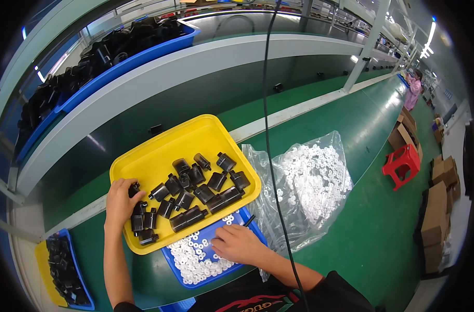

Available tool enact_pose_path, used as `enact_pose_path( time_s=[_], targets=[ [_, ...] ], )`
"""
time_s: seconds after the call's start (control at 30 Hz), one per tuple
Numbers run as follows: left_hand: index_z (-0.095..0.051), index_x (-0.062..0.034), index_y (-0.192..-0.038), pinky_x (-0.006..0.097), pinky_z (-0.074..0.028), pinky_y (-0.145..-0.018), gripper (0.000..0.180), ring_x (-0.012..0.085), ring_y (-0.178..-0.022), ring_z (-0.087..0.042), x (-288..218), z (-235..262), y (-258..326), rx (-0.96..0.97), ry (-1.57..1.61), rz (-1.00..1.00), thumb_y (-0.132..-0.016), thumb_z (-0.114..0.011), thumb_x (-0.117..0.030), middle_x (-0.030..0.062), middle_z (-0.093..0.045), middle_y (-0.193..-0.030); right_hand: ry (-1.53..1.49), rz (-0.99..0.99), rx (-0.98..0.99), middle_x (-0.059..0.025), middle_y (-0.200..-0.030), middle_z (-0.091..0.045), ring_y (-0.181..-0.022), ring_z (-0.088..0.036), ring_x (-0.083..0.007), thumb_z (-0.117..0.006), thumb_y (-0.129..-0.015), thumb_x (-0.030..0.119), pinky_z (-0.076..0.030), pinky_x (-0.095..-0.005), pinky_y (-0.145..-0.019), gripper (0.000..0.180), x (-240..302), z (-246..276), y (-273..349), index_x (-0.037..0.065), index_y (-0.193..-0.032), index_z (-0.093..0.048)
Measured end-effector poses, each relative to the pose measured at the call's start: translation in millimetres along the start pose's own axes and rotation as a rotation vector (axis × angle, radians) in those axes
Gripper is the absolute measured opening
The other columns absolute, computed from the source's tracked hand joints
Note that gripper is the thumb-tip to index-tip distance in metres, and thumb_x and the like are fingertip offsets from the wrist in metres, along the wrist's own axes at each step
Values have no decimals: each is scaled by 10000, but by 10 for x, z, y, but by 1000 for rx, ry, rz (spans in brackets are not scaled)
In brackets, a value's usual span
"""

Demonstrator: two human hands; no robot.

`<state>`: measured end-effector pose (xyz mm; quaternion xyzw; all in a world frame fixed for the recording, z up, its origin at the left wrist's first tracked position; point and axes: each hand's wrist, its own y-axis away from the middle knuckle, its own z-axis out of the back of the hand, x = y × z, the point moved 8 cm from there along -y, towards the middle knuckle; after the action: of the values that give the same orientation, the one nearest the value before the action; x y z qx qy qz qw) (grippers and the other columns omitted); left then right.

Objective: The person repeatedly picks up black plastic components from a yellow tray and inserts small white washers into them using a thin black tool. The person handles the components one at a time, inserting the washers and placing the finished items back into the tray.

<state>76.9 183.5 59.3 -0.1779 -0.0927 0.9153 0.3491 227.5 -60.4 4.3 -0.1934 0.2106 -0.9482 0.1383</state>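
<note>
My left hand [120,200] rests in the shallow yellow plastic tray [159,156], fingers curled onto a small black plastic part [134,190]; jostling could scatter the loose black parts [195,192] just beside them. My right hand [237,243] lies on the white plastic rings [192,257] in the blue tray [257,234], fingers pinched together among them, where rings could flick onto the green tabletop [372,218].

green tabletop [361,218] has a yellow tray [159,156] at 9 o'clock, blue tray [190,283] at 6, plastic bag [309,187] at 3
</note>
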Motion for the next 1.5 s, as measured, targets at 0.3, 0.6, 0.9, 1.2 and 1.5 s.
enact_pose_path(
  time_s=[0.3,0.6,0.9,1.2,1.5],
  targets=[
    [-589,-4,-1173,244,-470,-728,430,118,-811,-595,-434,169,569,-92,1137,292,-848,-732,-246,30,-585,-888,-11,5,7,-22,-794,-522,-705,-579,-185,-731,-689,115,-482,-295,-611,159,-6,23,-25,100,-783,-603],
    [-526,65,-1220,232,-497,-641,701,151,-721,-627,-768,-295,1093,280,1858,347,-779,-804,-403,133,-634,-893,-100,60,-80,-22,-811,-580,-692,-590,-181,-764,-696,105,-476,-297,-597,181,53,198,-50,97,-791,-610],
    [-563,82,-1265,332,-460,-880,632,235,-991,-579,-887,-350,1192,327,1850,184,-697,-809,-42,112,-515,-1117,-259,-173,-84,-50,-871,-622,-711,-642,-221,-785,-710,43,-525,-318,-598,245,-23,468,-360,78,-930,-682],
    [-672,-50,-1137,364,-450,-936,557,280,-1070,-551,-1020,-160,1125,109,1230,-124,-590,-650,57,114,-585,-1092,-595,-325,-69,-40,-839,-579,-663,-551,-147,-891,-618,57,-435,-267,-541,339,40,659,-375,64,-902,-706],
    [-535,-9,-1316,376,-474,-961,711,246,-1078,-596,-1114,-319,1256,289,1555,-79,-620,-633,99,121,-579,-1143,-695,-176,-48,-42,-803,-550,-688,-550,-182,-897,-609,116,-444,-280,-565,349,266,591,-612,78,-900,-709]
  ],
)
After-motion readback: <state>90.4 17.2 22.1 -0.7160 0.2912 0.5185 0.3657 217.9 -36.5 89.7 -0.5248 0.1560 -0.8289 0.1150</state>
